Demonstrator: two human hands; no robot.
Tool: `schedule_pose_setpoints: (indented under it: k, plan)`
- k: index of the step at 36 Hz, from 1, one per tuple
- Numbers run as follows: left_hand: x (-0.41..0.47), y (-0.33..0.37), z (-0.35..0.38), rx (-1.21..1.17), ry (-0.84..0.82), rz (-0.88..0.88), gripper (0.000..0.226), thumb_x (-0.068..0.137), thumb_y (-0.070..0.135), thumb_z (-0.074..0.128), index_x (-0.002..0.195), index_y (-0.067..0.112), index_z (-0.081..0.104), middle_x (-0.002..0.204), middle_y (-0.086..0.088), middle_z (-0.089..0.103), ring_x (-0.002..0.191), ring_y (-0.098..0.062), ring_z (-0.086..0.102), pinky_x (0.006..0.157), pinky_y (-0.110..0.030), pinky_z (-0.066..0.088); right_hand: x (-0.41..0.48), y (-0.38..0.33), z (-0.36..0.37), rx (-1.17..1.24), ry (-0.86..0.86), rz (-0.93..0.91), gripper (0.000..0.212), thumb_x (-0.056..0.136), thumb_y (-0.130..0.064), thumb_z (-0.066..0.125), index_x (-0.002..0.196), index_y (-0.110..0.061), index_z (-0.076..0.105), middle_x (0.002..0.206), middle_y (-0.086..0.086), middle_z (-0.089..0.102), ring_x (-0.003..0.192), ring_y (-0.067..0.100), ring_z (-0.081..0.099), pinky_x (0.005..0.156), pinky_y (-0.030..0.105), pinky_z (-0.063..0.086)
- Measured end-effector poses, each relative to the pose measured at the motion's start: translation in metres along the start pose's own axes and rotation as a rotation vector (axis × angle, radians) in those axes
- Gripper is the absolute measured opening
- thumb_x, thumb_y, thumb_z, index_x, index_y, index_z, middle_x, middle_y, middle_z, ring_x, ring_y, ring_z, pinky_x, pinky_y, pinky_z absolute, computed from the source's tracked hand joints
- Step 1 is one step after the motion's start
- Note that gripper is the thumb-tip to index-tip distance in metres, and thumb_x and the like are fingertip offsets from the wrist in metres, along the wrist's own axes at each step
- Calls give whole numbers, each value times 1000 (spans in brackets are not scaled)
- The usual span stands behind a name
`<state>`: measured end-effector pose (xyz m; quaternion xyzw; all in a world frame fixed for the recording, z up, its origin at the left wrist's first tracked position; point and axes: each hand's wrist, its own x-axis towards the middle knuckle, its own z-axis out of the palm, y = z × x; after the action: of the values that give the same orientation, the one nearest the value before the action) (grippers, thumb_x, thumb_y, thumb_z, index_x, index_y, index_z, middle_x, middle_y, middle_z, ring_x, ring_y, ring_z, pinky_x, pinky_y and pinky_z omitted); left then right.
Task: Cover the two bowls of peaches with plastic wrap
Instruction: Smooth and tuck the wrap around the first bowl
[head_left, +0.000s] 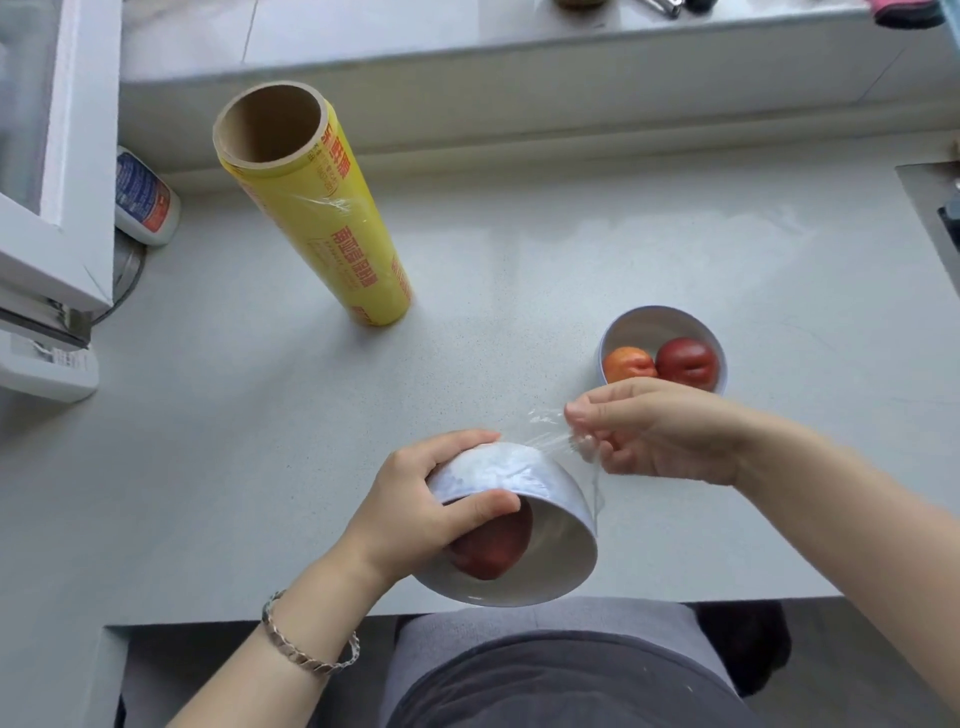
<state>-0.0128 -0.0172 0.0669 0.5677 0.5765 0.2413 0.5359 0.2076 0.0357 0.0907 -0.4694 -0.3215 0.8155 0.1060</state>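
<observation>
My left hand (441, 506) grips a white bowl (550, 551) tipped toward me over the counter's front edge, thumb across its mouth. A dark red peach (493, 545) shows inside, under clear film. My right hand (654, 431) pinches a loose flap of plastic wrap (545, 434) stretched off the bowl's outer wall. A second white bowl (660, 325) stands upright behind my right hand, uncovered, with an orange peach (628, 364) and a red peach (685, 361) in it. The yellow roll of plastic wrap (322, 223) stands on end at the back left.
The grey counter (260, 415) ends in a raised ledge (467, 67) at the back. A white bottle (145, 197) lies in the left corner beside a white appliance (52, 156). A sink edge (935, 208) shows at far right.
</observation>
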Motion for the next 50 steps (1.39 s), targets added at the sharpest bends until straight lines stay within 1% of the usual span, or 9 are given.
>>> schedule_pose_setpoints:
  k: [4,9,17,20,28,33,38,42,50]
  plan:
    - [-3,0,2,25,-37,5,40,45,61,70,84,56,64,101,32,64,99,8,59,86,-9,43,1,0,2,-94,-77,103,19,68,-33,65,59,-16,62,58,-4,52,57,6,41,56,15,34]
    - [-6,-3,0,32,-56,-6,43,46,59,70,87,53,63,100,36,63,97,9,59,83,-6,42,-5,-6,-7,-238,-8,148,39,64,-39,64,80,-3,60,53,-9,53,54,5,41,54,12,40]
    - [-6,-6,3,50,-68,-20,44,47,60,70,88,49,62,101,36,63,96,10,59,82,-5,41,-5,10,12,-470,37,-12,44,57,-62,59,71,-23,73,69,-13,55,67,0,48,71,17,36]
    - [-4,-6,4,42,-62,-30,42,48,61,69,88,49,63,99,34,64,96,8,60,83,-7,42,-2,17,15,-326,86,-176,29,62,-47,63,69,-19,72,74,-14,67,80,-2,58,86,21,39]
    - [6,10,2,72,-104,-18,44,46,64,66,87,50,61,95,36,64,93,11,60,82,-5,42,3,32,21,245,85,-439,14,70,-31,70,67,-18,76,102,-2,72,100,8,63,89,24,48]
    - [7,16,1,39,-119,14,44,49,61,66,91,47,62,94,26,69,90,5,63,81,-11,46,10,28,25,353,53,-499,28,59,-41,72,68,-15,76,78,-1,73,78,10,68,72,20,53]
    - [0,11,3,39,-64,99,46,52,64,69,94,47,61,96,23,69,91,2,64,81,-17,46,15,22,36,331,246,-408,21,58,-28,69,63,-9,73,61,1,67,58,10,63,60,19,51]
    - [-8,9,5,-9,8,176,58,52,80,63,97,44,61,100,32,65,94,7,61,80,-9,44,21,21,42,334,309,-294,18,67,-21,68,63,-4,69,60,5,65,56,14,61,57,22,52]
    - [-14,4,8,8,109,363,51,63,71,65,104,42,58,104,35,61,95,9,59,81,-4,41,21,22,44,113,369,-214,21,78,-21,69,64,-6,70,60,8,64,55,15,57,55,20,47]
